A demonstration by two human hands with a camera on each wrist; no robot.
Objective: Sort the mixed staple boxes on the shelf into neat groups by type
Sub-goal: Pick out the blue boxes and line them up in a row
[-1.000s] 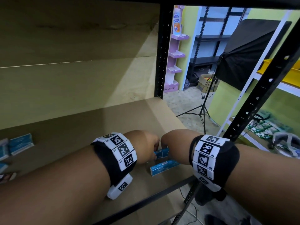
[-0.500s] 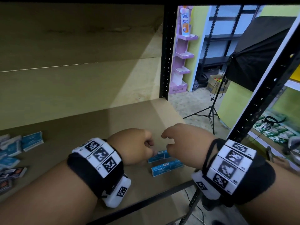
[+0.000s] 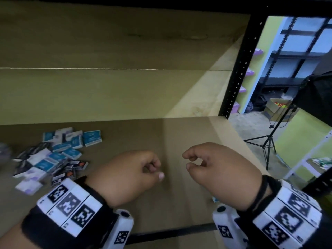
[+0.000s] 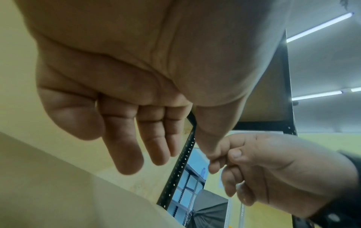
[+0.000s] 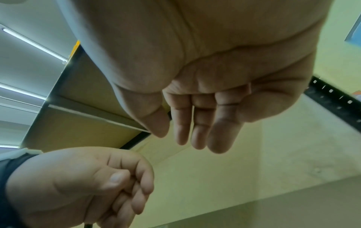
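Note:
A jumbled pile of staple boxes lies at the left of the brown shelf board (image 3: pixel 188 135): blue boxes (image 3: pixel 91 138), white and purple boxes (image 3: pixel 28 186) and black and orange boxes (image 3: pixel 77 164). My left hand (image 3: pixel 152 168) hovers over the middle of the board, right of the pile, fingers loosely curled and holding nothing. My right hand (image 3: pixel 194 160) hovers beside it, also loosely curled and empty. The wrist views show bare palms: left hand (image 4: pixel 136 138), right hand (image 5: pixel 195 123). A sliver of a blue box (image 3: pixel 215 199) peeks out under my right wrist.
A black perforated upright (image 3: pixel 239 69) stands at the shelf's back right corner, and a black front rail (image 3: pixel 170 232) runs along the near edge. Beyond the shelf are a tripod (image 3: pixel 267 146) and a cardboard carton (image 3: pixel 276 106) on the floor.
Both hands have lifted off the two blue boxes at the front right and hover empty. The view has swung left, bringing the mixed pile into sight.

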